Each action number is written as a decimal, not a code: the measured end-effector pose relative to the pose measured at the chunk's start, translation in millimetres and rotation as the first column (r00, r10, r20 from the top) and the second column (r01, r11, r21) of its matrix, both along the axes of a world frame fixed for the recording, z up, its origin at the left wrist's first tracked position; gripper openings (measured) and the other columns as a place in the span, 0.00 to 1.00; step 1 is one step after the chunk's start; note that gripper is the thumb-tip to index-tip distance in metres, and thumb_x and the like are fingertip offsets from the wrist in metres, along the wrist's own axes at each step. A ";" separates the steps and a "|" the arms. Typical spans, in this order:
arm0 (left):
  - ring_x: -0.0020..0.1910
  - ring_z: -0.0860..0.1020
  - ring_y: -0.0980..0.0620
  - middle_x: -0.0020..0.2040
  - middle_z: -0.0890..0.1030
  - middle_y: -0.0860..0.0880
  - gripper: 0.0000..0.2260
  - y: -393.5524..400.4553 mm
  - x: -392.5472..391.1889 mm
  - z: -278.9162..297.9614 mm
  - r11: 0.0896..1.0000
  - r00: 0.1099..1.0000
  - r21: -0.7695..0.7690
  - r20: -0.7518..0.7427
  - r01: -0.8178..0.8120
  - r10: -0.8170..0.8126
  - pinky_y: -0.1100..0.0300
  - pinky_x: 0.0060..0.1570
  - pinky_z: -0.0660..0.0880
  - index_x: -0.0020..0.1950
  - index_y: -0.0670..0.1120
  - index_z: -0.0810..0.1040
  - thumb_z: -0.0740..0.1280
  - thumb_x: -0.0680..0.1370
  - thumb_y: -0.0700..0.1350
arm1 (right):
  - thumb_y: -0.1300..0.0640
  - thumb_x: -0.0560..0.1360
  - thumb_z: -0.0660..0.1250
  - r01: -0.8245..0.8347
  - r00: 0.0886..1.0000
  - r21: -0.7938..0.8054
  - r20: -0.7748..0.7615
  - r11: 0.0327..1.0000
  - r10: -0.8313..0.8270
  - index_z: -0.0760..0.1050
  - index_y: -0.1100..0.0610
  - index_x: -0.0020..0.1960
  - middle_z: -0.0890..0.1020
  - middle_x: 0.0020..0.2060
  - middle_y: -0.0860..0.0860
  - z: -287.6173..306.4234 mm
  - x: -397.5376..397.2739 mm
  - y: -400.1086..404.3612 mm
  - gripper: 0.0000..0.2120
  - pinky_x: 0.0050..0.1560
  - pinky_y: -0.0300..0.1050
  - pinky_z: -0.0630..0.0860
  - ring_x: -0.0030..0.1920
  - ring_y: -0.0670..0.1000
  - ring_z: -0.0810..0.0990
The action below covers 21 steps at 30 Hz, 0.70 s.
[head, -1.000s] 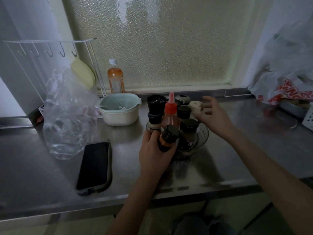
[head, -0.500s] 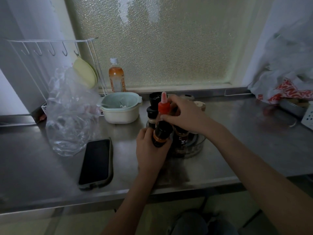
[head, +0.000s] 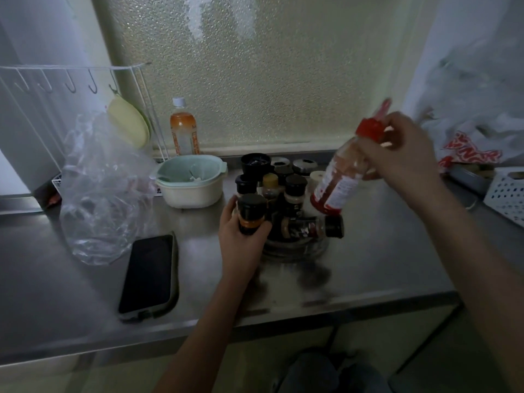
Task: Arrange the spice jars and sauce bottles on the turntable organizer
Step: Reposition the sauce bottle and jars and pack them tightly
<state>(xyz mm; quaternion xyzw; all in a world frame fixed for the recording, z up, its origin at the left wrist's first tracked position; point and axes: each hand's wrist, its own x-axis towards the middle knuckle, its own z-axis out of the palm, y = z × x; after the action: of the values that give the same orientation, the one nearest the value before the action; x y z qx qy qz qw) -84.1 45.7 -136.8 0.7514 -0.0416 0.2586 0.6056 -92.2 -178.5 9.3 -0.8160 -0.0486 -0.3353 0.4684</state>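
Observation:
A clear round turntable [head: 295, 248] sits mid-counter with several dark-capped spice jars [head: 295, 191] standing on it. One spice jar [head: 309, 228] lies on its side across the front of the turntable. My left hand [head: 241, 245] grips a black-lidded jar with an orange band [head: 251, 214] at the turntable's left edge. My right hand [head: 402, 154] holds a red-capped sauce bottle [head: 344, 177], tilted, in the air above the turntable's right side.
A phone [head: 149, 275] lies face up front left, beside a crumpled clear plastic bag [head: 99, 194]. A pale bowl [head: 192, 181], an orange drink bottle [head: 183, 129] and a wire rack [head: 71, 80] stand behind. Bags [head: 470, 131] and a white basket [head: 507, 191] fill the right.
My right hand has lifted the red-capped sauce bottle off the turntable, up and to the right. One jar now lies on its side. My left hand still holds the orange-banded jar.

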 end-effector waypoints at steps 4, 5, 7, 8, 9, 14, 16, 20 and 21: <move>0.63 0.74 0.39 0.67 0.72 0.39 0.17 5.9 -1.7 9.4 0.987 0.998 -0.148 -0.020 0.063 -0.067 0.39 0.60 0.72 0.49 0.48 0.82 0.69 0.62 0.51 | 0.49 0.69 0.70 0.026 0.999 -0.088 -0.017 0.996 -0.028 0.73 0.53 0.46 0.79 0.37 0.44 -21.7 4.0 4.7 0.11 0.38 0.34 0.75 0.39 0.44 0.79; 0.64 0.73 0.41 0.68 0.72 0.42 0.16 7.4 -5.2 10.5 0.991 0.999 -0.125 0.027 0.042 -0.039 0.43 0.62 0.72 0.49 0.57 0.81 0.69 0.62 0.52 | 0.48 0.69 0.70 0.016 0.999 -0.114 -0.031 0.993 -0.019 0.73 0.53 0.47 0.80 0.38 0.44 -24.3 5.4 7.2 0.12 0.38 0.35 0.75 0.39 0.43 0.79; 0.65 0.71 0.48 0.66 0.72 0.49 0.15 7.7 -12.9 12.4 0.996 0.978 0.093 0.207 -0.011 -0.008 0.52 0.61 0.71 0.48 0.66 0.77 0.69 0.64 0.52 | 0.47 0.68 0.70 0.014 0.998 -0.166 -0.053 0.986 -0.023 0.73 0.52 0.48 0.80 0.39 0.44 -29.2 7.6 10.0 0.13 0.36 0.35 0.72 0.40 0.40 0.78; 0.63 0.71 0.52 0.63 0.73 0.51 0.13 5.2 -14.8 13.8 0.974 0.956 0.226 0.286 -0.004 -0.062 0.55 0.60 0.71 0.47 0.62 0.78 0.69 0.64 0.52 | 0.46 0.69 0.70 0.023 0.998 -0.172 -0.053 0.985 -0.032 0.73 0.52 0.48 0.80 0.39 0.43 -31.1 8.5 10.6 0.13 0.35 0.33 0.69 0.39 0.39 0.78; 0.61 0.71 0.55 0.61 0.74 0.51 0.11 0.4 -15.3 15.7 0.935 0.942 0.352 0.295 0.050 -0.161 0.57 0.59 0.71 0.46 0.55 0.81 0.70 0.64 0.51 | 0.46 0.69 0.70 0.032 0.998 -0.162 -0.047 0.986 -0.041 0.73 0.52 0.47 0.80 0.38 0.42 -32.3 9.3 10.1 0.13 0.34 0.32 0.68 0.39 0.38 0.77; 0.56 0.75 0.52 0.62 0.75 0.51 0.11 -30.2 -2.1 36.7 0.615 0.859 0.636 -0.160 0.467 -0.486 0.58 0.57 0.71 0.44 0.47 0.83 0.73 0.66 0.51 | 0.45 0.67 0.69 0.102 0.994 -0.099 -0.017 0.990 -0.104 0.73 0.50 0.46 0.78 0.36 0.39 -32.7 6.5 -0.1 0.12 0.35 0.25 0.67 0.37 0.33 0.76; 0.51 0.77 0.52 0.54 0.77 0.55 0.13 -37.3 5.1 44.4 0.544 0.807 0.602 -0.356 0.584 -0.471 0.53 0.54 0.75 0.48 0.51 0.81 0.73 0.66 0.53 | 0.46 0.68 0.69 0.115 0.993 -0.085 -0.012 0.990 -0.117 0.73 0.52 0.47 0.79 0.37 0.41 -32.9 4.7 -5.5 0.13 0.39 0.32 0.71 0.39 0.37 0.77; 0.48 0.81 0.50 0.46 0.83 0.50 0.14 -36.3 17.1 55.0 0.513 0.598 0.342 -0.625 0.788 -0.502 0.53 0.54 0.77 0.47 0.51 0.81 0.73 0.65 0.53 | 0.48 0.69 0.70 0.107 0.994 -0.069 -0.022 0.992 -0.108 0.73 0.53 0.49 0.78 0.39 0.41 -32.9 2.1 -9.7 0.12 0.40 0.32 0.70 0.42 0.38 0.77; 0.49 0.81 0.50 0.46 0.84 0.50 0.13 -34.8 17.8 55.4 0.474 0.556 0.328 -0.665 0.817 -0.499 0.55 0.52 0.77 0.48 0.49 0.81 0.73 0.66 0.52 | 0.48 0.70 0.70 0.105 0.994 -0.076 -0.029 0.992 -0.107 0.73 0.53 0.49 0.78 0.39 0.41 -33.8 1.9 -9.3 0.12 0.39 0.30 0.69 0.41 0.37 0.77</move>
<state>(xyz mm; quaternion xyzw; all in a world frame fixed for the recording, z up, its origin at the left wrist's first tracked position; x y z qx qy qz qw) -66.3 11.0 -81.4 0.8592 -0.2674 -0.2298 0.3709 -90.3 -187.8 -24.6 -0.8397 -0.0097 -0.3441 0.4200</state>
